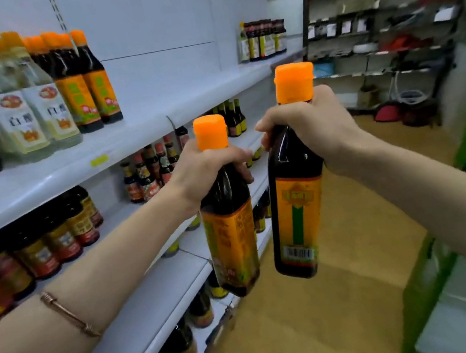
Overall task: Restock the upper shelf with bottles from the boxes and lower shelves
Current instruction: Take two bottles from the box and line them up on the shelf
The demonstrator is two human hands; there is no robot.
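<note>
Holding 2 dark bottles by necks: left hand (208,165) grip, right hand (306,124) grip; labels blurry, maybe vinegar.

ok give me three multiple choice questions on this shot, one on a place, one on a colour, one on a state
1. Where is the bare stretch of the upper shelf?
A. left of all the bottles
B. between the shelved dark bottles and the far group
C. nowhere

2. What colour are the caps on the two held bottles?
A. orange
B. green
C. white

3. How does the left hand hold the left bottle?
A. flat under its base
B. fingers curled round its neck
C. not touching it

Answers:
1 B, white shelf shows between the two groups.
2 A, the left bottle's cap and the right bottle's cap are both orange.
3 B, the hand wraps the neck below the cap, as the right hand does.
</note>
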